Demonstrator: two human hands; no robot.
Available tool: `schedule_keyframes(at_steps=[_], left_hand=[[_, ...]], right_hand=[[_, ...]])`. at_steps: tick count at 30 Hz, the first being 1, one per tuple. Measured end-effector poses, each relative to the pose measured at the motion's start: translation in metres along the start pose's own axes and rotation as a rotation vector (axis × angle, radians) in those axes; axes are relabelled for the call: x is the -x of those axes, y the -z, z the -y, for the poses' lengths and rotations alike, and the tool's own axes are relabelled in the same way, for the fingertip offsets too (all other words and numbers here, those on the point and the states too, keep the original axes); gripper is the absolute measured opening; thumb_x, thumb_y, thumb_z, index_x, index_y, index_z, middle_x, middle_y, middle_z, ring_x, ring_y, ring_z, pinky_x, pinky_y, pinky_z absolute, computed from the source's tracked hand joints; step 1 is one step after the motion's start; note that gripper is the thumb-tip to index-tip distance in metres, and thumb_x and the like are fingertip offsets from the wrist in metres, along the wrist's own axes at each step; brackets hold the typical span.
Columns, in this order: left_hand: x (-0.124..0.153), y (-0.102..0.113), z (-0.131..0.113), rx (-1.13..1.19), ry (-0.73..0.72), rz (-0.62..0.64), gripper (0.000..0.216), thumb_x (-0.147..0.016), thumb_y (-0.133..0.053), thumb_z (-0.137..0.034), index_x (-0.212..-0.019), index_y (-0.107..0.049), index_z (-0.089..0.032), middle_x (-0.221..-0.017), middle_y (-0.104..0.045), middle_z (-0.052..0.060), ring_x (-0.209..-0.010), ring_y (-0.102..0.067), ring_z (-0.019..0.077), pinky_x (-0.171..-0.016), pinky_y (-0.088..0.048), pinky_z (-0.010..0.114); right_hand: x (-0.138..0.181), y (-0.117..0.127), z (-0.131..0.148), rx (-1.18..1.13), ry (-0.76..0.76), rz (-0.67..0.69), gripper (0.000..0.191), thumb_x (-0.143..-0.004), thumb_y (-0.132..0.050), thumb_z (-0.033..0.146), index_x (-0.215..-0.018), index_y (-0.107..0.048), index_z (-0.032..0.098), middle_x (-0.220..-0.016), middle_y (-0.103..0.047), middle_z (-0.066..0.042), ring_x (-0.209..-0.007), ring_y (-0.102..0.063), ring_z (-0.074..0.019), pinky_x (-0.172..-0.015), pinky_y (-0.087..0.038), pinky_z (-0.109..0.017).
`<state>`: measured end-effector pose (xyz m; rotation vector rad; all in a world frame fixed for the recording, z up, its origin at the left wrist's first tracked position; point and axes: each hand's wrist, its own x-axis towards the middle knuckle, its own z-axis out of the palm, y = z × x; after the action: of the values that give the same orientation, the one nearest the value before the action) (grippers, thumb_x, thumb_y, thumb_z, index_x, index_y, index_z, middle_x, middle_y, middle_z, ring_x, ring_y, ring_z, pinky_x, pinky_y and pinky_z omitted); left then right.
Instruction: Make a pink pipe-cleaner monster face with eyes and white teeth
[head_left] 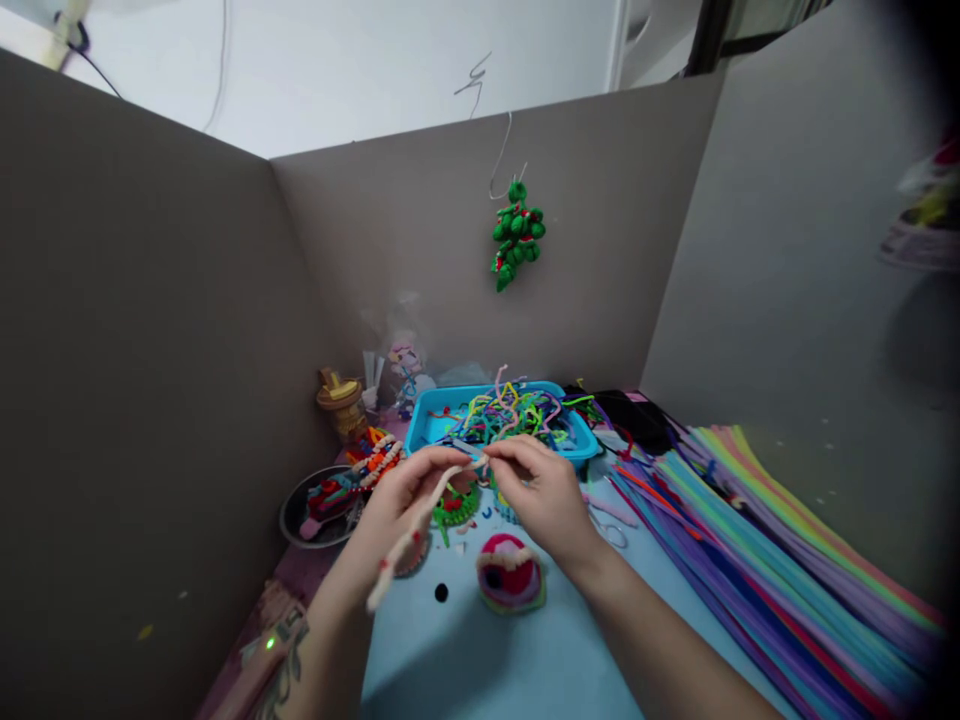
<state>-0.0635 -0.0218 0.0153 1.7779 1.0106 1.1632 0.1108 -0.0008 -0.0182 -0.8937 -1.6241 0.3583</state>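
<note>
A cream fuzzy pipe cleaner with small red spots runs between my two hands, above the light blue work surface. My left hand pinches it near its upper end, and the longer part hangs down across my left wrist. Thumb and fingers of my right hand close on the same end, close to the left fingertips. Below them sits a rounded red and pink fuzzy piece with a cream band. A small black disc lies to its left. Behind the hands, a green fuzzy piece with red bits is partly covered.
A blue tray of tangled pipe cleaners stands at the back. Long pipe cleaners in bundles spread along the right. On the left are a metal bowl and a brown lidded cup. A green ornament hangs on the grey partition.
</note>
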Motion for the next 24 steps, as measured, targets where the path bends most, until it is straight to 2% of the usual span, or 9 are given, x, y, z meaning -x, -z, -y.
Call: schedule_keyframes(at_steps=[4, 7, 9, 12, 15, 19, 24], left_hand=[[-0.003, 0.000, 0.007, -0.290, -0.241, -0.025, 0.015, -0.085, -0.054, -0.023, -0.092, -0.067, -0.021, -0.090, -0.068, 0.007, -0.084, -0.062, 0.0176, -0.076, -0.049, 0.029], [-0.003, -0.003, 0.008, -0.428, -0.349, -0.088, 0.014, -0.085, -0.053, -0.020, -0.084, -0.067, -0.020, -0.082, -0.066, 0.005, -0.077, -0.060, 0.0165, -0.071, -0.047, 0.027], [-0.002, -0.004, 0.006, -0.470, -0.354, -0.149, 0.014, -0.084, -0.052, -0.019, -0.079, -0.065, -0.019, -0.077, -0.064, 0.004, -0.075, -0.058, 0.0159, -0.070, -0.045, 0.027], [-0.003, -0.002, 0.005, -0.497, -0.264, -0.210, 0.016, -0.082, -0.052, -0.020, -0.069, -0.061, -0.017, -0.072, -0.060, 0.003, -0.071, -0.054, 0.0148, -0.066, -0.041, 0.025], [-0.006, 0.004, 0.006, -0.430, -0.070, -0.208, 0.017, -0.078, -0.055, -0.025, -0.064, -0.059, -0.016, -0.064, -0.055, 0.000, -0.062, -0.049, 0.0130, -0.058, -0.037, 0.023], [-0.010, 0.012, 0.011, -0.136, 0.201, -0.107, 0.021, -0.072, -0.059, -0.032, -0.059, -0.055, -0.016, -0.055, -0.046, -0.004, -0.052, -0.040, 0.0091, -0.051, -0.030, 0.021], [-0.012, 0.010, 0.023, 0.149, 0.362, 0.033, 0.017, -0.064, -0.060, -0.025, -0.053, -0.050, -0.015, -0.047, -0.037, -0.007, -0.044, -0.028, 0.0056, -0.046, -0.021, 0.020]], right_hand=[[-0.001, -0.002, 0.001, -0.055, -0.122, 0.072, 0.016, -0.081, -0.052, 0.013, -0.081, -0.067, 0.018, -0.080, -0.066, -0.004, -0.075, -0.062, -0.0165, -0.065, -0.049, -0.027], [-0.001, -0.003, 0.001, -0.054, -0.098, 0.096, 0.017, -0.080, -0.052, 0.011, -0.081, -0.067, 0.019, -0.080, -0.066, -0.004, -0.075, -0.061, -0.0164, -0.066, -0.049, -0.027], [0.000, -0.004, 0.000, -0.028, -0.030, 0.138, 0.019, -0.080, -0.051, 0.010, -0.081, -0.067, 0.019, -0.079, -0.066, -0.004, -0.075, -0.061, -0.0164, -0.068, -0.048, -0.028], [0.001, -0.004, 0.000, -0.025, 0.122, 0.251, 0.020, -0.080, -0.051, 0.008, -0.082, -0.067, 0.019, -0.081, -0.067, -0.004, -0.079, -0.061, -0.0167, -0.073, -0.048, -0.030], [0.001, -0.001, 0.001, -0.061, 0.217, 0.350, 0.020, -0.081, -0.051, 0.008, -0.084, -0.067, 0.019, -0.082, -0.069, -0.004, -0.080, -0.061, -0.0162, -0.076, -0.048, -0.030], [-0.001, 0.004, 0.006, -0.150, 0.205, 0.411, 0.020, -0.080, -0.052, 0.008, -0.082, -0.069, 0.020, -0.077, -0.069, -0.003, -0.075, -0.062, -0.0144, -0.073, -0.049, -0.028], [-0.001, 0.006, 0.010, -0.294, 0.102, 0.470, 0.019, -0.078, -0.054, 0.010, -0.079, -0.071, 0.020, -0.076, -0.070, -0.002, -0.073, -0.063, -0.0138, -0.069, -0.049, -0.026]])
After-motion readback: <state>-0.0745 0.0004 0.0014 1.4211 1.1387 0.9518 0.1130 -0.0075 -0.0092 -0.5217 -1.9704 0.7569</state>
